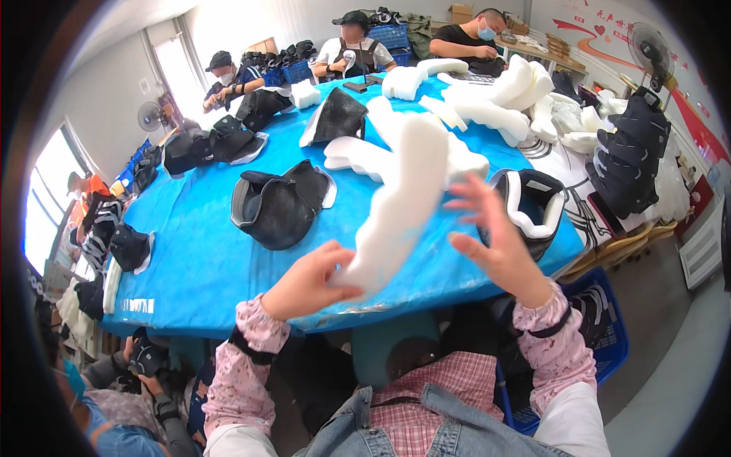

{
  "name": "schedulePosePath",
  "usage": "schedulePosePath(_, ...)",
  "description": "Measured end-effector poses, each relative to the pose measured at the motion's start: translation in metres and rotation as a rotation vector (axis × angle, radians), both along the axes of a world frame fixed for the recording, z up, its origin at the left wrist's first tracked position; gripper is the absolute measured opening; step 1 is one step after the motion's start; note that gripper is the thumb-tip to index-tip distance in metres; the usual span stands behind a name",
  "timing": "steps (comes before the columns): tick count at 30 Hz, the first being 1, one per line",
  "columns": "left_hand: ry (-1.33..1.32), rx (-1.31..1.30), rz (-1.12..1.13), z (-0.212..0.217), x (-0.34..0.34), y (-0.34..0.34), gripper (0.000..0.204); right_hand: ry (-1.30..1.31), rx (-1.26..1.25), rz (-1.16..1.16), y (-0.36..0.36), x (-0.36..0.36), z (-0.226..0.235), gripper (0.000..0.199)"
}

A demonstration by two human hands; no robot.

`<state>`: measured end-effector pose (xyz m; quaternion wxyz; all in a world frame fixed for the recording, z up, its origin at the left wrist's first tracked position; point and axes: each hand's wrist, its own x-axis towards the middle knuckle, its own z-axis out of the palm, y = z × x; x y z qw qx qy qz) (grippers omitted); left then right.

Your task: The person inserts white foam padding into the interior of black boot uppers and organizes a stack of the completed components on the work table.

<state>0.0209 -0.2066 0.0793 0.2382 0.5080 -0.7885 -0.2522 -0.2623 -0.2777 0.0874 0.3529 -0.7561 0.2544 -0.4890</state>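
Observation:
My left hand [306,280] grips the lower end of a long, wavy-edged white foam pad [402,194], raised at a tilt above the blue-covered table [194,251]. To the right of the pad is my right hand [499,247], its fingers spread and slightly blurred, holding nothing. Just beyond that hand sits a black padded shell [562,199] lined with white foam, partly hidden by the fingers. Another black shell [278,212] with a grey inner lining stands left of the foam pad. Behind the raised pad lie more white foam pieces [354,156].
Several foam pads [487,110] are heaped at the far right, beside a tall stack of black shells [628,156]. More black shells [221,141] line the left side. A blue crate [609,324] stands below the table's right edge. Other people work around the table.

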Motion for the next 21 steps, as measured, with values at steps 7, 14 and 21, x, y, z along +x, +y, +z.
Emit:
schedulePosePath(7,0.341,-0.373,0.489,-0.011,-0.020,0.039,0.061,-0.337,-0.046,-0.157,0.027,0.066,-0.032,0.017)
schedulePosePath(14,0.928,-0.102,0.360,-0.030,-0.027,0.065,0.079,-0.441,0.645,0.424,0.071,0.073,-0.056,0.035)
schedulePosePath(21,0.771,-0.094,0.311,-0.024,-0.015,0.083,0.054,-0.005,-0.092,0.085,0.066,0.062,-0.021,0.039)
